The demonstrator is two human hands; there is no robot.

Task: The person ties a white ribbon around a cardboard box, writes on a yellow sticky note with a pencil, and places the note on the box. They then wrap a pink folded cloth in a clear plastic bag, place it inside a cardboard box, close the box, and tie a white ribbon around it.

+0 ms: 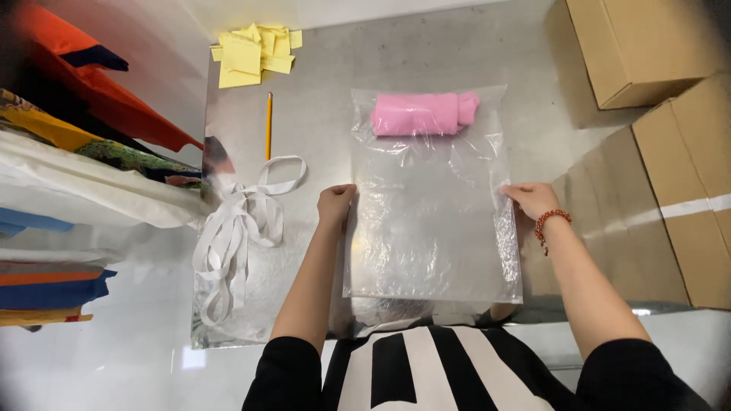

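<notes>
A clear plastic bag [430,228] lies flat on the shiny metal table [327,99]. Inside its far end sits a rolled pink cloth [422,113]. My left hand [336,204] pinches the bag's left edge about halfway down. My right hand [531,199], with a red bead bracelet on the wrist, grips the bag's right edge at the same height. The bag's near end lies by the table's front edge.
A tangle of white strap [240,228] lies left of the bag, with a yellow pencil [268,125] and yellow paper notes [251,53] beyond it. Folded colourful fabrics [68,152] are stacked at left. Cardboard boxes [647,46] stand at right.
</notes>
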